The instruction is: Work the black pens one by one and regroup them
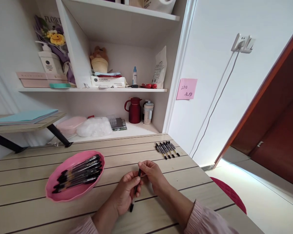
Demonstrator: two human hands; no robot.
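Observation:
A dark pen is held between both hands above the wooden table, slanting with one end toward me. My left hand wraps its fingers around the barrel, thumb on top. At the pen's far end, the thumb and fingers of my right hand pinch it. To the left, a pink scalloped tray holds a pile of black-ended pens. Several similar pens lie side by side beyond my right hand, near the table's right edge.
A white shelf unit rises behind the table, with a red jug and a speckled cup low inside. At left stands a small raised shelf with blue paper. A dark pink seat is beyond the right edge.

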